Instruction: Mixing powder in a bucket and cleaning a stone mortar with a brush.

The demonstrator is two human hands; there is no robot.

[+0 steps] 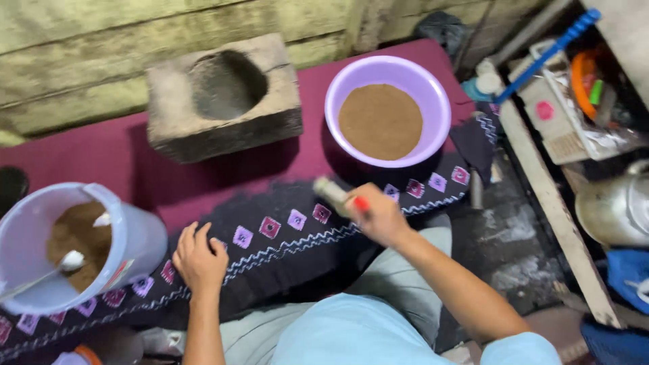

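A short pale stick-like tool with a red end (341, 196), blurred, sits in the right hand (378, 215), whose fingers are curled closed around it; its pale tip points up and left, over the dark patterned cloth (297, 250) just below the purple bowl. What kind of tool it is cannot be told. The left hand (198, 260) lies flat on that same cloth, fingers loosely spread, holding nothing.

One round lilac plastic bowl (389, 111) stands just beyond the right hand, holding a level layer of brown powder (380, 122). One pale blue plastic bucket (81, 247) tilts at the left, near the left hand, also with brown powder inside and one white spoon (64, 263) resting in it. One grey stone block with a hollowed bowl (226, 98) sits on the maroon mat (88, 152) between the two containers, further from the person. One metal kettle (618, 206) stands at the right edge.
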